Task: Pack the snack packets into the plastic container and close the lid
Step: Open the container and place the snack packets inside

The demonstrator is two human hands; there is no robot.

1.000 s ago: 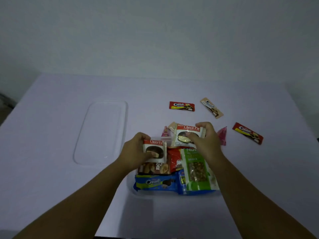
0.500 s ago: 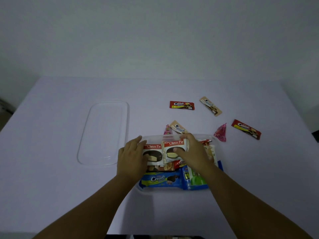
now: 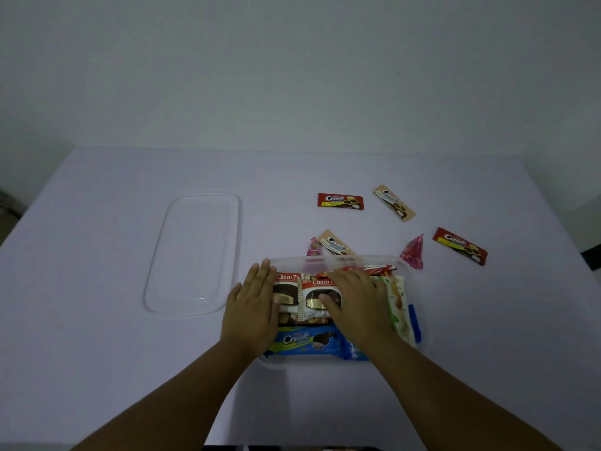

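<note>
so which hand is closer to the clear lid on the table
Left. The left hand rests at the container's left edge, just right of the lid; the right hand lies farther right, flat on the packets.

Dim, bluish, even lighting; faint soft shadows beneath both forearms. Sharp at centre, with wide-angle bowing and darkening toward the corners. No glare.

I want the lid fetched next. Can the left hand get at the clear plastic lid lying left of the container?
Probably yes. The left hand lies flat on a Choco Pie packet at the container's left edge, holding nothing, and only bare table separates it from the clear plastic lid.
</note>
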